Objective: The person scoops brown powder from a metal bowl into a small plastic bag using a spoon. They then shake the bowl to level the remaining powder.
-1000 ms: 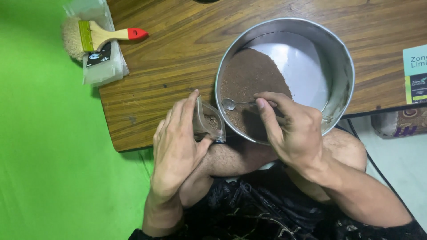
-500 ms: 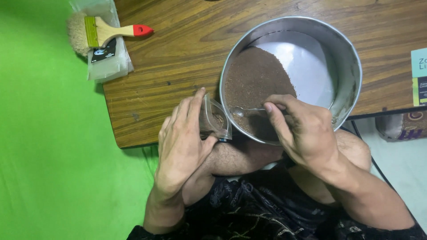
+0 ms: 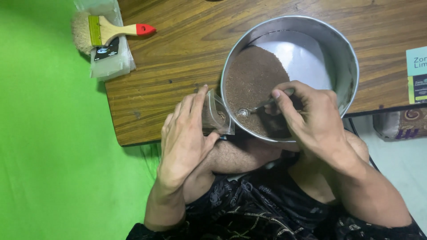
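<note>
My left hand (image 3: 186, 133) holds a small clear plastic pouch (image 3: 218, 116) open just outside the near left rim of a round steel pan (image 3: 349, 58). The pan rests on the wooden table's (image 3: 187, 49) front edge and holds a heap of brown powder (image 3: 253, 80) on its left side, with bare white bottom at the back right. My right hand (image 3: 311, 118) grips a small metal spoon (image 3: 255, 109). The spoon's bowl lies low over the powder near the rim, close to the pouch mouth.
A paintbrush (image 3: 104, 32) with a wooden handle and red tip lies on a stack of clear plastic bags (image 3: 111, 66) at the table's far left corner. A printed card (image 3: 417, 75) sits at the right edge. Green floor covers the left; a patterned bag (image 3: 400, 124) lies below right.
The spoon has moved from the powder toward the pan's near left rim, closer to the pouch. My left hand keeps the pouch in about the same place.
</note>
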